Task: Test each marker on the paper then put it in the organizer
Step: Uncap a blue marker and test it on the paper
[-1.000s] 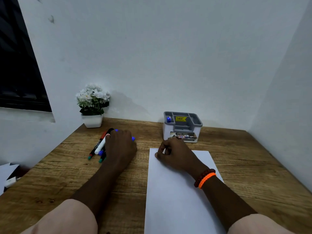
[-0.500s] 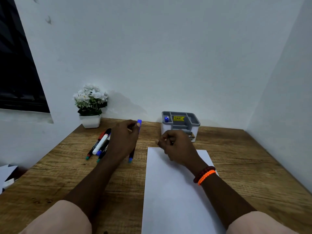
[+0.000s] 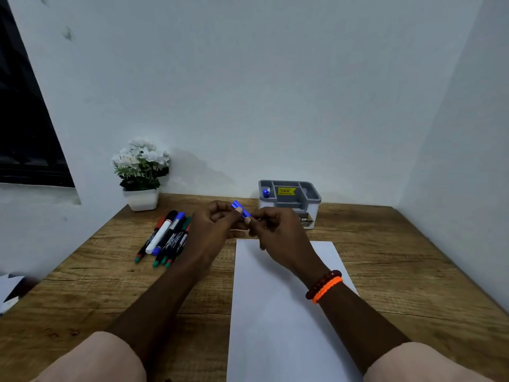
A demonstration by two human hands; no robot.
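A blue marker (image 3: 241, 209) is held in the air between both hands, above the far end of the white paper (image 3: 278, 312). My left hand (image 3: 213, 230) pinches its blue cap end with thumb and fingers. My right hand (image 3: 278, 232) grips the other end, which is hidden by my fingers. Several markers (image 3: 165, 237) with red, blue, green and black caps lie in a pile on the wooden table to the left. The grey organizer (image 3: 292, 201) stands behind my hands and holds one blue marker (image 3: 266, 192) in its left slot.
A white pot of white flowers (image 3: 141, 175) stands at the back left corner against the wall. White walls close in the table at the back and right. Some paper scraps (image 3: 8, 290) lie off the table's left edge.
My left hand lifted the blue marker from the pile and carried it right. My right hand rose off the paper and took hold of the marker's other end.
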